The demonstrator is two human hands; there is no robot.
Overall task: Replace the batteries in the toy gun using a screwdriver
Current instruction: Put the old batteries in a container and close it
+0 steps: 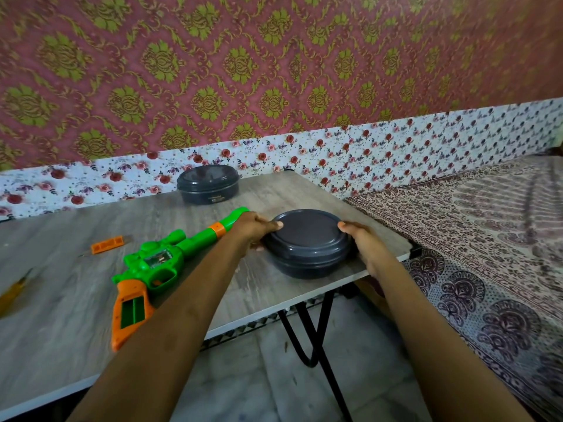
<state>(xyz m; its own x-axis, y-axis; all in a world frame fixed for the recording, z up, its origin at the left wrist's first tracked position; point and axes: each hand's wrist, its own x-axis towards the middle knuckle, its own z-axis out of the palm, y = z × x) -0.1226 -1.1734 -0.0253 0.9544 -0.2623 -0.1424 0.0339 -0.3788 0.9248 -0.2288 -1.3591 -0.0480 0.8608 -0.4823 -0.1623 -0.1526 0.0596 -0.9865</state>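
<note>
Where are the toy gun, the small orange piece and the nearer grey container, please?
toy gun (164,264): head view, on its green body.
small orange piece (107,244): head view, on its middle.
nearer grey container (307,231): head view, on its lid.

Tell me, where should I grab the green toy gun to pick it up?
Probably the orange handle, coming from the near edge of the table. The toy gun lies flat on its side with that handle pointing toward you, and it is shaped for a fist. Wrap your fingers around its edges, since the open slot faces up.
</note>
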